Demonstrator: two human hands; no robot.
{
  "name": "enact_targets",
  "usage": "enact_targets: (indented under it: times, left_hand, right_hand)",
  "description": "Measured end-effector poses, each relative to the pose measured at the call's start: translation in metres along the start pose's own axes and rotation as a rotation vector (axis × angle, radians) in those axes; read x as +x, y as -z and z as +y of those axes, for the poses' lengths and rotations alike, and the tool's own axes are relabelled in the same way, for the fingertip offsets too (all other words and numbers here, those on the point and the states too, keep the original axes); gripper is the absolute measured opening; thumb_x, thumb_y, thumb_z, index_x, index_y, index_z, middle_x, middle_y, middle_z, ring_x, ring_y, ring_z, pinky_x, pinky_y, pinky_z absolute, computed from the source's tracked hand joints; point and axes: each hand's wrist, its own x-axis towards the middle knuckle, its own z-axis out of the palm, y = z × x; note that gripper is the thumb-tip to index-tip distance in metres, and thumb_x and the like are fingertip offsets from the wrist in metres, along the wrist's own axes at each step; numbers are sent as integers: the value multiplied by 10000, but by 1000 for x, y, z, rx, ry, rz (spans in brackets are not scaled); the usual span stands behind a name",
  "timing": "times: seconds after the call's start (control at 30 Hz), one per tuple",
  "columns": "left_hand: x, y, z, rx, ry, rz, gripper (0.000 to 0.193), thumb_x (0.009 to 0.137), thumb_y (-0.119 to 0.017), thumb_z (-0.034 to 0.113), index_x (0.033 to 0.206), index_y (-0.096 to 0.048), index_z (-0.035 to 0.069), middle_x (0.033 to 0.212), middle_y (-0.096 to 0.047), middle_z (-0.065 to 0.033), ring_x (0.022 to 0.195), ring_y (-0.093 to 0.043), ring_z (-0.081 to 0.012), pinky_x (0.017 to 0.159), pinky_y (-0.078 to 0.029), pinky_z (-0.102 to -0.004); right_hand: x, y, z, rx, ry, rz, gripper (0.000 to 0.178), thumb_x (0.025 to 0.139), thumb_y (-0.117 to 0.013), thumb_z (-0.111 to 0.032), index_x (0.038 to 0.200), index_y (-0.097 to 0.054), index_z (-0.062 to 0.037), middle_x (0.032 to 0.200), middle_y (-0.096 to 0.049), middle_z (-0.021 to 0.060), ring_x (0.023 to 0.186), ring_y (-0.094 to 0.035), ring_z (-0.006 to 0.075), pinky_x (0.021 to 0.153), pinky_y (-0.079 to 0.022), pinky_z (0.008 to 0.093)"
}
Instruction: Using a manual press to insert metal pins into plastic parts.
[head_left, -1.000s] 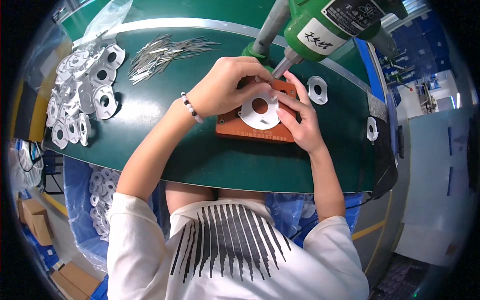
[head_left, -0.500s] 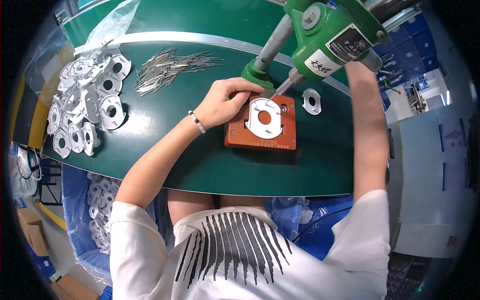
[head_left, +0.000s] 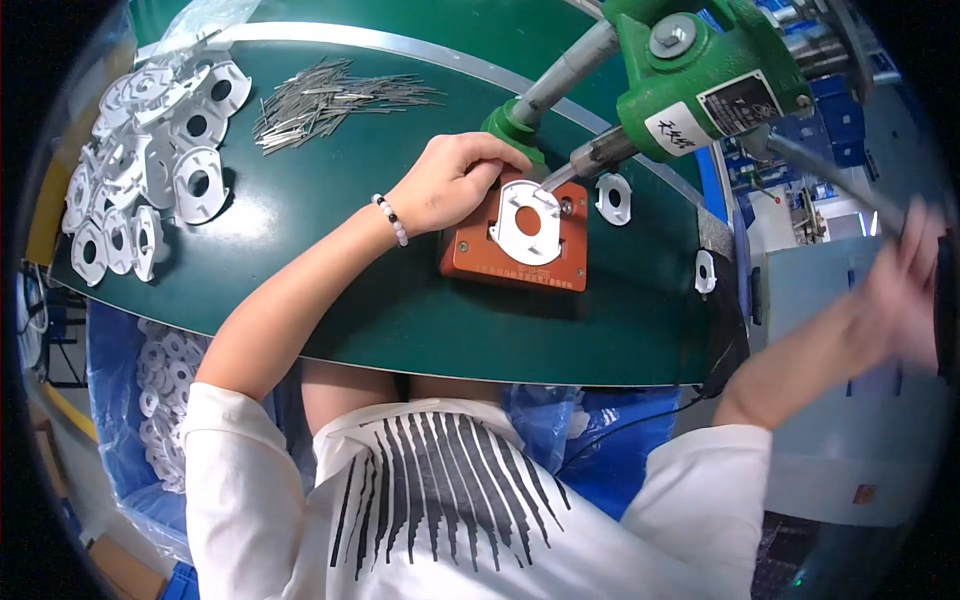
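Observation:
A white plastic plate [head_left: 515, 245] with a round central hole lies on the orange fixture block [head_left: 470, 262]. My left hand [head_left: 450, 185] rests at the block's upper left corner, thumb and forefinger closed; whatever is between them is hidden. Above the plate, the slim tip of the green press [head_left: 650, 90] slants down to the plate's upper edge. Out to the right, my right hand [head_left: 905, 290] is closed at the end of the press lever [head_left: 835, 170], its fingers smeared by motion.
Piled white plates [head_left: 130, 170] cover the table's left end, beside a heap of thin metal pins [head_left: 325, 100]. Single white plates lie right of the block [head_left: 613, 199] and at the table's right edge [head_left: 705, 271]. A blue-lined bin [head_left: 120, 400] with more plates stands below left.
My right hand has swung outward to the right and toward me, bringing the lever with it. The press ram reaches further out of its head. My left hand stays at the block. The view has shifted.

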Motion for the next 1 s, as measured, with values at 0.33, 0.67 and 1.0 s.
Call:
enact_targets:
  times: [0.33, 0.67, 1.0]
  left_hand:
    - [0, -11, -2, 4, -84, -59, 271, 804, -392, -13, 935, -629, -1, 901, -599, -123, 835, -596, -208, 779, -461, -291]
    - [9, 0, 5, 152, -173, -92, 305, 695, -426, 5, 919, -632, -2, 892, -602, -164, 828, -595, -274, 764, -478, -331]
    - [5, -1, 15, 237, -219, -190, 317, 733, -661, 285, 936, -649, 42, 903, -581, -148, 861, -566, -299, 773, -455, -367]
  right_hand:
    - [-196, -25, 24, -626, 479, -513, 273, 578, -700, 5, 604, -457, -117, 677, -521, -8, 708, -551, 171, 799, -459, 390]
    - [-23, 35, 87, -971, 266, -269, 93, 816, -547, -188, 778, -535, -103, 711, -492, 22, 681, -532, 175, 778, -467, 345]
    - [-116, -15, 205, -1068, -173, -574, 221, 899, -453, -275, 941, -565, -89, 906, -566, 79, 837, -555, 211, 858, -439, 346]
